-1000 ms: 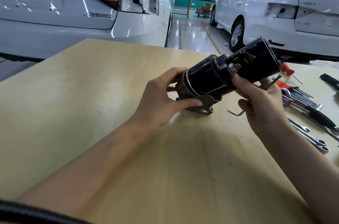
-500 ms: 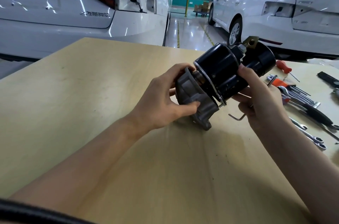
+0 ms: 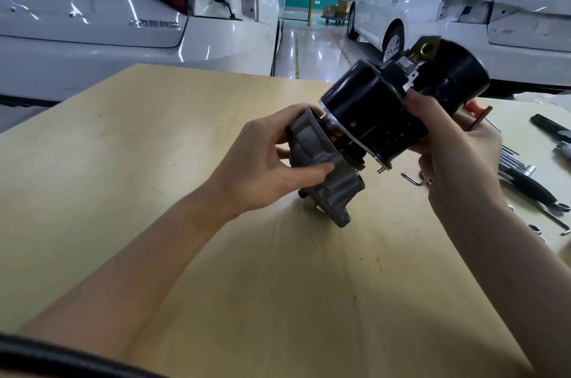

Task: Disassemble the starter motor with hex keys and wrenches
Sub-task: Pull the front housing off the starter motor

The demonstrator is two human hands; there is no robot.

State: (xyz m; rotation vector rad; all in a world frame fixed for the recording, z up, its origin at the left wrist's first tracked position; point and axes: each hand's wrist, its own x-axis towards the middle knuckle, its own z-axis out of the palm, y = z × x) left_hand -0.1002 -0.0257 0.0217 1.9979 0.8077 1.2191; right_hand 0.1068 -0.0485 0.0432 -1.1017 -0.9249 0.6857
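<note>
Left hand (image 3: 262,167) grips grey cast-metal nose housing (image 3: 321,173); right hand (image 3: 457,155) clamps black cylindrical motor body (image 3: 374,111). Held above wooden bench (image 3: 154,161), prob. to pull the 2 halves apart.

Single head-worn view, wide-angle, looking forward and down. Close over the wooden table (image 3: 154,161); two parked white cars (image 3: 92,22) behind.

"SUPERB" lettering seen on boot lid of left white car (image 3: 92,6). Second chrome badge below it, characters too blurred to be read. Badges on right white car (image 3: 509,15) illegible.
</note>
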